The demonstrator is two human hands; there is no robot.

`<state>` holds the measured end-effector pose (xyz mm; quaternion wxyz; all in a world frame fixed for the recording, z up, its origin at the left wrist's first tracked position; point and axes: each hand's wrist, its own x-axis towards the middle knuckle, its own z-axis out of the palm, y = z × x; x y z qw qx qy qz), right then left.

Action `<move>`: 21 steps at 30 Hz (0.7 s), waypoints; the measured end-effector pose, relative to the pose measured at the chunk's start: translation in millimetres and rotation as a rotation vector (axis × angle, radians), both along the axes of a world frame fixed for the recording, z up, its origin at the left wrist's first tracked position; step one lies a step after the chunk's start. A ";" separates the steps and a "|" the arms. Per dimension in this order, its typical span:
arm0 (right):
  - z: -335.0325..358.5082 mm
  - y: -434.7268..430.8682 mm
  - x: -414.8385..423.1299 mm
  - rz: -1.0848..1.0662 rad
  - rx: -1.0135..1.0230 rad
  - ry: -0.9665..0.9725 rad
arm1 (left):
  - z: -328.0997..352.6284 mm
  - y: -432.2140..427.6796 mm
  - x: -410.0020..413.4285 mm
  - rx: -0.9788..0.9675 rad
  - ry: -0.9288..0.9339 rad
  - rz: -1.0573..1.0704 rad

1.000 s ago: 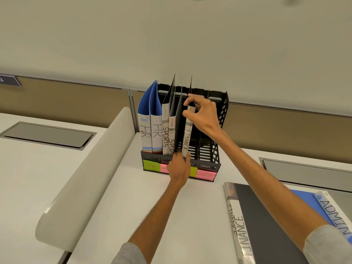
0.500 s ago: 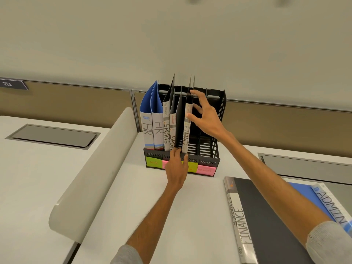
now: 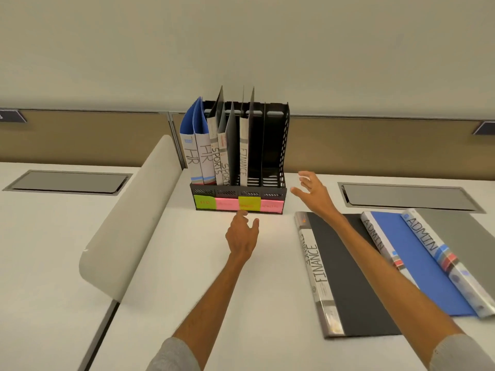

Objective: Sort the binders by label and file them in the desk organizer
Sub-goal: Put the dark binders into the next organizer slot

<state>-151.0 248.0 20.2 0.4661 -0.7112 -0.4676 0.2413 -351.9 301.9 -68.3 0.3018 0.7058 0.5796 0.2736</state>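
Head view. A white desk [image 3: 187, 263] fills the lower frame. It is bounded at left by a curved grey divider [image 3: 128, 223] and at the top by a brown panel along the wall. Open desk surface lies at lower centre, between the divider and the binders lying flat at right.

The left hand [image 3: 242, 232], at centre, is relaxed with fingers loosely spread and holds nothing. Its fingertips lie just before the front wall of the desk organizer [image 3: 203, 190]; contact cannot be told. The right hand [image 3: 312, 195], just right of the organizer, is spread wide and empty, apart from the organizer.

The black organizer stands upright at upper centre, against the brown panel. From left to right it holds two blue HR binders [image 3: 197, 156], two SPORTS binders [image 3: 218, 159] and one black FINANCE binder [image 3: 243, 156], all upright with spines forward. Four sticky notes [image 3: 249, 203], alternately green and pink, line its front.

A second FINANCE binder [image 3: 348, 277], black, lies flat at lower right. Two ADMIN binders [image 3: 420, 258], the nearer one blue, overlap beside it.
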 end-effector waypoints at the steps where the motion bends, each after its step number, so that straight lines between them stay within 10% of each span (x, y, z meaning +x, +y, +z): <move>1: -6.8 -9.3 3.2 -0.012 -0.018 0.011 | -1.0 -6.5 3.6 -0.016 0.007 -0.015; 21: -102.0 -162.3 64.1 -0.091 -0.376 -0.066 | -36.7 -122.0 89.3 -0.199 0.211 -0.238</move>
